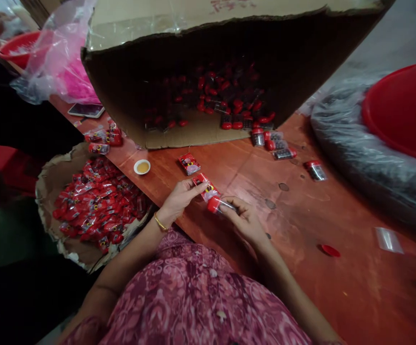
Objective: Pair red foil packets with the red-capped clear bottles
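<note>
My left hand (181, 196) pinches a small clear plastic packet with a red printed label (205, 187) at the table's near edge. My right hand (241, 218) grips a small clear bottle with a red cap (219, 204), its cap end touching the packet's mouth. Both hands are closed on these things. A gold bangle sits on my left wrist. Another labelled packet (189, 163) lies flat on the red-brown table (337, 201) just beyond my hands.
A big cardboard box (208, 62) lies on its side, spilling red-capped bottles (283, 153). A torn carton of filled packets (93, 201) sits low on the left. A small cup (142, 166), a phone (85, 110), a pink bag (67, 72), a red basin (405, 105) and a loose red cap (330, 250) lie around.
</note>
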A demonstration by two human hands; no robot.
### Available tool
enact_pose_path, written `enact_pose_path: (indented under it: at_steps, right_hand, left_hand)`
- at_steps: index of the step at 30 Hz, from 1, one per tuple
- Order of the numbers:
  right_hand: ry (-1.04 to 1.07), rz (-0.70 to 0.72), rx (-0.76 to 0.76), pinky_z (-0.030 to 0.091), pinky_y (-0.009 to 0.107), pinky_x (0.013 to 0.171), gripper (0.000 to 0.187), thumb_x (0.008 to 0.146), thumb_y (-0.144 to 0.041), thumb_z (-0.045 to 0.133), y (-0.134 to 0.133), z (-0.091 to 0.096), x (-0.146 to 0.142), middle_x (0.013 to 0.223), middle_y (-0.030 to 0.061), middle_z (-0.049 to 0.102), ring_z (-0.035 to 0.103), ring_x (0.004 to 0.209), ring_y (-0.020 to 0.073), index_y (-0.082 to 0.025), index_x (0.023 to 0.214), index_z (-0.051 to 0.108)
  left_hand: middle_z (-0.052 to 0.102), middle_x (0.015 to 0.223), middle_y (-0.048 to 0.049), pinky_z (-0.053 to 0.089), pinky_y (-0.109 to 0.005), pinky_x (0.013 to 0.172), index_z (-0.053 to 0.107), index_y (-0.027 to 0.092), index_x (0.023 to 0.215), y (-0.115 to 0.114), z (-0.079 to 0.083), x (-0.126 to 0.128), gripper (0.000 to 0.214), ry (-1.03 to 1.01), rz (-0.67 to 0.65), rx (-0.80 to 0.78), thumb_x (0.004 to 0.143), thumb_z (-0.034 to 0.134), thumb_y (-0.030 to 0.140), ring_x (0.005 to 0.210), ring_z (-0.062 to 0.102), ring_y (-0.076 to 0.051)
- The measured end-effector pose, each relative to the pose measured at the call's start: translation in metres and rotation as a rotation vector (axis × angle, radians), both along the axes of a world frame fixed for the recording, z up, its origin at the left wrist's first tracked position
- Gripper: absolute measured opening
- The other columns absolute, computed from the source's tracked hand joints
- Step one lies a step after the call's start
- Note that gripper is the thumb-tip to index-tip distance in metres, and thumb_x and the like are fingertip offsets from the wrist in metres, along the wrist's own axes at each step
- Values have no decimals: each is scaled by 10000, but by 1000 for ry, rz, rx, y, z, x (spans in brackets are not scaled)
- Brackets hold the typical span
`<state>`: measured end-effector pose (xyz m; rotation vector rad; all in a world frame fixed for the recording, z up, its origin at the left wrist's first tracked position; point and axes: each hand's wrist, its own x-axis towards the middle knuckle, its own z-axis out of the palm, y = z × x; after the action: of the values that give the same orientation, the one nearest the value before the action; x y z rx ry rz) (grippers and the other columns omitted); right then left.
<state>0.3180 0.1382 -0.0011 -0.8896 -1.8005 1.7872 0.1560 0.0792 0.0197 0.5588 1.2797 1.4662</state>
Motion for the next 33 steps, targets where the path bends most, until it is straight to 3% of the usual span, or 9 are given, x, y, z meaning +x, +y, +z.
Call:
enact_pose_path:
  at_steps: [6, 10, 18, 22, 28, 33]
  right_hand:
    - [-33, 33, 59, 393, 224, 520, 248, 725, -404, 597, 1, 7, -10, 647, 11, 590, 501, 568, 120, -163, 771, 626]
    - [-11, 28, 55, 406, 224, 527, 251, 718, -403, 608, -1, 12, -19, 655, 11, 604, 513, 577, 122, -161, 781, 627]
    - [-45, 30, -130, 414, 232, 531, 311, 689, -453, 635, -2, 14, -41, 651, 9, 610, 516, 556, 114, -156, 780, 625]
    - [-69, 8, -155, 422, 235, 520, 343, 668, -491, 649, 1, 17, -45, 641, 12, 612, 523, 547, 119, -162, 763, 628]
    - [-148, -14, -102, 394, 226, 441, 373, 662, -509, 656, 1, 21, -49, 627, 19, 617, 506, 503, 124, -162, 801, 653]
    - [-261, -118, 80, 432, 250, 460, 450, 654, -581, 621, 6, 11, -49, 639, 23, 634, 524, 493, 146, -177, 851, 643]
  left_hand:
    - [592, 550, 17, 357, -227, 552, 628, 124, 591, 1, -3, -12, 379, -18, 84, -38, 540, 765, 474, 510, 478, -74]
    - [587, 533, 20, 352, -229, 542, 621, 129, 586, 1, -3, -23, 401, -41, 62, -85, 536, 755, 504, 496, 478, -76]
    - [618, 568, -10, 355, -237, 555, 655, 129, 621, -1, -4, -41, 343, 13, -60, -105, 631, 708, 468, 516, 491, -98]
    - [600, 572, 7, 350, -233, 563, 657, 134, 628, -2, -2, -45, 273, 6, -14, -82, 627, 727, 398, 533, 478, -94]
    - [627, 670, 5, 403, -259, 668, 658, 130, 695, -3, -2, -32, 378, -150, 65, -87, 455, 820, 374, 627, 533, -114]
    - [608, 697, 2, 409, -293, 743, 645, 111, 692, 9, -3, -17, 553, -393, 237, -90, 269, 847, 404, 635, 521, -103]
